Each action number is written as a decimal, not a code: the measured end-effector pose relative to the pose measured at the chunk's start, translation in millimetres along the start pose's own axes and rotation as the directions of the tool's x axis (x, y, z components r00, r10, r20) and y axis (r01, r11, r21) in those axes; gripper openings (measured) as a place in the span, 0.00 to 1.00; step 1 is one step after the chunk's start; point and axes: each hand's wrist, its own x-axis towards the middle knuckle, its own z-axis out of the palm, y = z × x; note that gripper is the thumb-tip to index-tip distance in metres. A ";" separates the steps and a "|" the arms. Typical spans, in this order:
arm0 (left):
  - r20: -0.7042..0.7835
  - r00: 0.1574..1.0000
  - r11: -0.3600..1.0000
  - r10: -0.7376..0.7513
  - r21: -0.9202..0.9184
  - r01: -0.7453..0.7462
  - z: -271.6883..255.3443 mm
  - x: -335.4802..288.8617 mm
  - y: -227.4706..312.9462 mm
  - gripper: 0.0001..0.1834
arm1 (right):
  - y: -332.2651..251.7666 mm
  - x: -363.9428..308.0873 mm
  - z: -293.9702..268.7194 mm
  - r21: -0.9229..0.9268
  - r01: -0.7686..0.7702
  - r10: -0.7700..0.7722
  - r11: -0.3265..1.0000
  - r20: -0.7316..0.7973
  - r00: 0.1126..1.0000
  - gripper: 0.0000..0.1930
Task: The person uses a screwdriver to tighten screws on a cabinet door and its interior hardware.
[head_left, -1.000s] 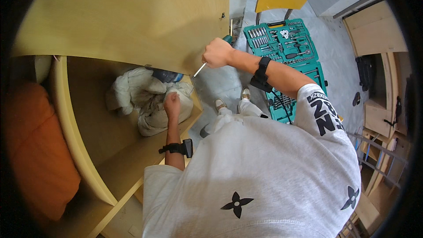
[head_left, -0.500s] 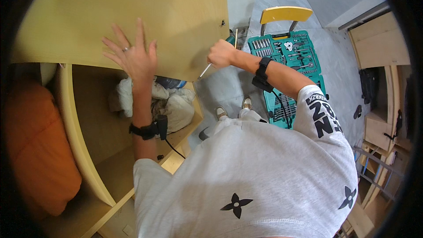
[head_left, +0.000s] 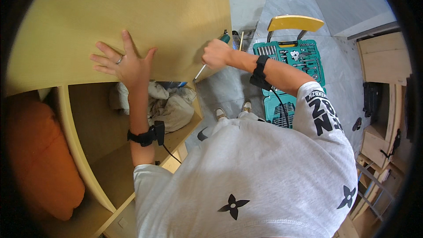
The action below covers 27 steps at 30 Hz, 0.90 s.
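Left hand point(head_left: 125, 65) was spread over wooden panel point(head_left: 176, 17), contact unclear; right hand point(head_left: 217, 54) gripped screwdriver point(head_left: 225, 39), tip near panel's lower corner. Judged risk: weak bracing could let panel shift, tip scratch.

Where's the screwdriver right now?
In the head view, the screwdriver is in the right hand, upper middle, with its tip near the bottom corner of the wooden panel.

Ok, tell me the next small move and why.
I'd probably press the left hand flat on the cabinet door: it is spread over the wood, though contact is unclear, while the right hand grips a screwdriver, its tip near the door's lower corner.
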 end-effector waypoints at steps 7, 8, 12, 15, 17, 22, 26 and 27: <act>0.006 1.000 1.000 -0.011 0.007 0.011 2.4 4.1 -0.7 0.58 | 13.8 13.8 9.8 -0.011 0.042 -0.043 0.999 -0.013 0.999 0.09; 0.002 1.000 1.000 -0.007 0.003 0.007 3.2 3.5 -1.1 0.59 | 14.4 14.7 11.1 -0.007 0.048 -0.048 0.999 -0.012 0.999 0.09; -0.033 0.999 0.999 0.036 -0.020 -0.037 8.1 1.4 -4.3 0.62 | 17.5 17.8 18.9 -0.004 0.051 -0.051 0.999 -0.018 0.999 0.09; 0.006 1.000 1.000 -0.007 -0.005 0.007 4.5 2.3 -1.0 0.63 | 18.7 19.0 22.1 0.004 0.064 -0.063 0.998 -0.039 0.997 0.09; -0.006 1.000 1.000 0.007 -0.007 -0.007 6.5 1.9 -2.8 0.63 | 18.7 19.6 20.2 0.007 0.069 -0.069 0.998 -0.043 0.997 0.09; -0.042 0.999 1.000 0.030 0.003 -0.030 9.5 3.0 -2.9 0.62 | 5.5 22.5 5.8 0.021 0.107 -0.108 0.994 0.010 0.994 0.09; 0.012 1.000 0.999 -0.027 0.021 0.027 8.3 3.4 -0.9 0.61 | -44.6 29.3 -25.6 0.122 0.166 -0.181 0.979 0.125 0.976 0.10; 0.013 1.000 1.000 -0.026 0.014 0.025 7.9 3.3 -1.1 0.60 | -57.4 29.8 -29.7 0.133 0.222 -0.237 0.966 0.114 0.965 0.10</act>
